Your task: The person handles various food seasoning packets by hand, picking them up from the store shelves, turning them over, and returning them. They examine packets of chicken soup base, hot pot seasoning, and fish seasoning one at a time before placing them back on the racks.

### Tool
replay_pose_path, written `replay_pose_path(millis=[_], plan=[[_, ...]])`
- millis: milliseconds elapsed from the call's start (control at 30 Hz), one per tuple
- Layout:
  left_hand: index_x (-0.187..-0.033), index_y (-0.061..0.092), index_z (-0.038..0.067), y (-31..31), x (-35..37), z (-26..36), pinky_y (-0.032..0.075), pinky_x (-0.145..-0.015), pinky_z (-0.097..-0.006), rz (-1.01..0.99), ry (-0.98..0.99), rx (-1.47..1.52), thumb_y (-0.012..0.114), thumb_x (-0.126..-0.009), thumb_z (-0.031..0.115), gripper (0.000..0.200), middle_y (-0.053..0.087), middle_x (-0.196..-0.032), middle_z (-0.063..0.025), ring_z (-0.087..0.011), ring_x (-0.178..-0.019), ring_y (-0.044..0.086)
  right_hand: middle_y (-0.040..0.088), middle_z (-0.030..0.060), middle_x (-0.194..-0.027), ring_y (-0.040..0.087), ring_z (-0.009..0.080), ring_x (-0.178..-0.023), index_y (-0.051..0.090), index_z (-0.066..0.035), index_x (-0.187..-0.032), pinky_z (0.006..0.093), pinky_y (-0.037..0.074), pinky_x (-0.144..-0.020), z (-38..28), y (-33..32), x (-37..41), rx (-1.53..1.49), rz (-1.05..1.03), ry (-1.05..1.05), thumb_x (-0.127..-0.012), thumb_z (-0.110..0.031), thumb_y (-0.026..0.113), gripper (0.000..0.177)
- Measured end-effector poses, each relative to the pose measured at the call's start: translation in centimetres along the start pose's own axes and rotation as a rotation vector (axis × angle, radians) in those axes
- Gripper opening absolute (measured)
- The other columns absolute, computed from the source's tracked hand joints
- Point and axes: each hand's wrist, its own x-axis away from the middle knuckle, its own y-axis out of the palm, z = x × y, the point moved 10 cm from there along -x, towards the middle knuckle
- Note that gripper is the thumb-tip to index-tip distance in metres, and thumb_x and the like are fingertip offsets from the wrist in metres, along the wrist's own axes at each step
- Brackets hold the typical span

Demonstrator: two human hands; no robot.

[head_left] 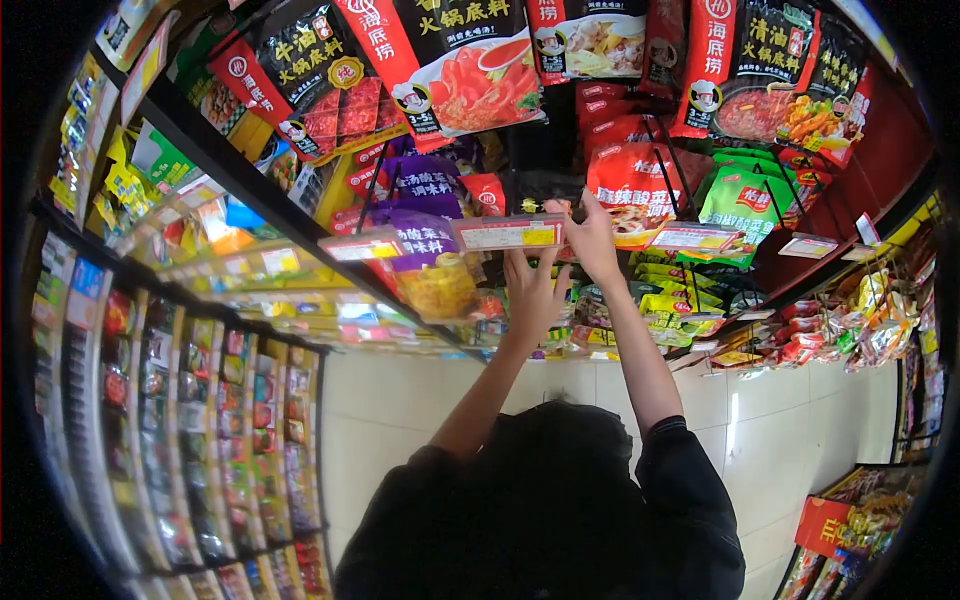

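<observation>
My left hand [534, 303] reaches up beneath a white and yellow price tag [510, 233], fingers spread and tips partly hidden at the tag. Beside the tag's right end, my right hand [596, 243] is closed, thumb and fingers at the edge of a black seasoning packet [541, 187] with a red corner. Most of that packet is hidden behind the tag. Purple packets [432, 235] hang just left of my hands. To the right hang red packets [634, 190] and green ones [742, 205].
Large black and red hotpot-base packets [465, 60] hang in the row above. More packets [675, 300] fill the lower hooks. A shelf unit of small packets [200, 430] stands at left, tiled floor [780, 420] lies below, and a red display box [822, 525] stands at lower right.
</observation>
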Motion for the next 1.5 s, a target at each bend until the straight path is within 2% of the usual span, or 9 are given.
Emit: replay_pose_path(millis=[233, 400, 667, 800, 867, 1000, 1200, 1400, 1500], plan=[[-0.151, 0.039, 0.016, 1.0, -3.5, -1.1, 0.022, -0.115, -0.0614, 0.023, 0.053, -0.001, 0.078, -0.081, 0.016, 0.080, 0.014, -0.159, -0.0355, -0.0542, -0.145, 0.020, 0.058, 0.0218, -0.136, 0.063, 0.0341, -0.117, 0.053, -0.003, -0.138, 0.0396, 0.050, -0.098, -3.4, -3.0, 5.1, 0.279, 0.156, -0.261, -0.095, -0.017, 0.065, 0.047], [-0.156, 0.033, 0.021, 1.3, -7.1, -2.2, 0.027, -0.114, -0.0592, 0.042, -0.010, -0.011, 0.078, -0.076, 0.009, 0.093, 0.012, -0.160, -0.0330, -0.0521, -0.146, 0.019, 0.066, 0.0175, -0.120, 0.067, 0.0282, -0.110, 0.059, -0.001, -0.129, 0.0352, 0.053, -0.093, -0.8, -5.2, 9.7, 0.115, 0.138, -0.094, -0.098, -0.007, 0.059, 0.031], [-0.156, 0.031, 0.021, 6.3, -10.2, -6.6, 0.040, -0.109, -0.0536, -0.074, -0.086, -0.034, 0.068, -0.077, 0.007, 0.088, 0.012, -0.159, -0.0301, -0.0537, -0.139, 0.030, 0.071, 0.0094, -0.094, 0.069, 0.0155, -0.085, 0.064, -0.001, -0.121, 0.0291, 0.055, -0.075, 8.3, -6.4, 16.6, -0.014, 0.088, 0.263, -0.104, -0.017, 0.053, 0.025], [-0.151, 0.039, 0.016, 12.1, -7.0, -11.4, 0.039, -0.112, -0.0487, -0.222, -0.241, 0.081, 0.071, -0.081, 0.011, 0.077, 0.026, -0.155, -0.0262, -0.0461, -0.141, 0.032, 0.070, 0.0087, -0.087, 0.066, 0.0140, -0.074, 0.064, -0.001, -0.120, 0.0284, 0.054, -0.067, 11.8, -5.4, 19.6, 0.009, 0.017, 0.337, -0.105, -0.019, 0.053, 0.026], [-0.142, 0.046, 0.012, 14.4, -4.4, -12.1, 0.042, -0.109, -0.0461, -0.234, -0.143, 0.150, 0.068, -0.083, 0.012, 0.064, 0.043, -0.143, -0.0226, -0.0414, -0.136, 0.040, 0.070, 0.0083, -0.087, 0.065, 0.0133, -0.071, 0.065, -0.001, -0.119, 0.0283, 0.052, -0.064, 13.4, -4.7, 21.0, -0.036, 0.000, 0.344, -0.104, -0.019, 0.053, 0.026], [-0.119, 0.059, 0.007, 10.6, -0.5, -6.4, 0.047, -0.098, -0.0437, -0.154, -0.064, 0.222, 0.065, -0.085, 0.003, 0.035, 0.058, -0.121, -0.0182, -0.0375, -0.117, 0.056, 0.070, 0.0069, -0.086, 0.065, 0.0129, -0.068, 0.065, -0.002, -0.119, 0.0283, 0.052, -0.061, 14.2, -3.4, 22.9, -0.060, -0.074, 0.457, -0.105, -0.022, 0.053, 0.028], [-0.112, 0.063, 0.003, 4.8, 6.6, -2.3, 0.055, -0.085, -0.0359, -0.268, -0.168, 0.480, 0.062, -0.092, 0.004, 0.020, 0.064, -0.113, -0.0120, -0.0271, -0.102, 0.065, 0.069, 0.0066, -0.085, 0.066, 0.0126, -0.069, 0.065, -0.003, -0.118, 0.0270, 0.054, -0.060, 15.5, -2.7, 23.9, -0.105, -0.073, 0.472, -0.104, -0.020, 0.054, 0.025], [-0.108, 0.064, 0.005, -3.3, 8.2, -6.9, 0.054, -0.073, -0.0263, -0.121, -0.499, 0.621, 0.062, -0.098, 0.012, 0.013, 0.068, -0.103, -0.0054, -0.0108, -0.084, 0.064, 0.072, 0.0084, -0.090, 0.065, 0.0119, -0.069, 0.066, -0.002, -0.116, 0.0276, 0.054, -0.064, 14.9, -1.2, 23.9, -0.196, -0.082, 0.450, -0.102, -0.013, 0.057, 0.020], [-0.104, 0.064, 0.004, -5.4, 8.8, -9.2, 0.049, -0.068, -0.0248, -0.018, -0.624, 0.834, 0.063, -0.100, 0.016, 0.013, 0.067, -0.088, -0.0017, -0.0080, -0.081, 0.062, 0.073, 0.0086, -0.092, 0.068, 0.0155, -0.076, 0.068, -0.003, -0.113, 0.0291, 0.055, -0.069, 8.7, 0.0, 21.5, -0.287, -0.226, 0.394, -0.097, -0.004, 0.060, 0.018]])
